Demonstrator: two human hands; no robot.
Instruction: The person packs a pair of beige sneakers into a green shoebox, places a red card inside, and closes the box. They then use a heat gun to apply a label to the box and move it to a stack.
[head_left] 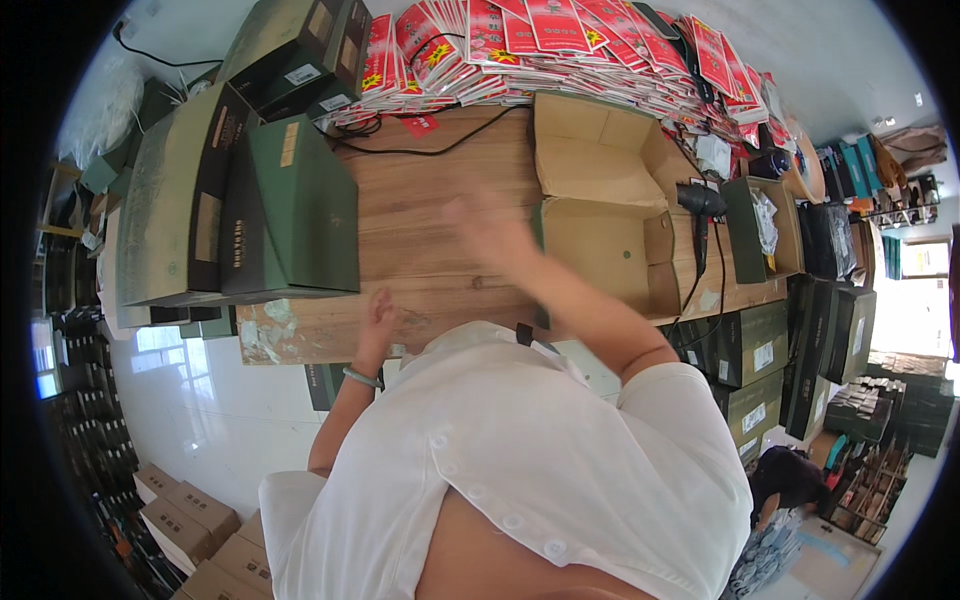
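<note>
My right hand (485, 230) is over the wooden table, left of an open cardboard box (605, 255), brown inside and green outside. Motion smears its fingers, so their shape and anything in them are unclear. Near the table's front edge is my left hand (379, 315), with a pale bangle (362, 377) on the wrist. Its fingers look loosely curled in, and nothing shows in them. Closest to it on the left stands a dark green shoe box (310, 210). The open box's lid (600, 150) is folded back, and its inside shows no contents.
Red printed packets (545, 60) are heaped along the table's far side. A black hair dryer (700, 200) with a cord lies right of the open box, beside a small green box (745, 235). More green boxes (170, 200) stand left. Brown cartons (190, 520) sit on the floor.
</note>
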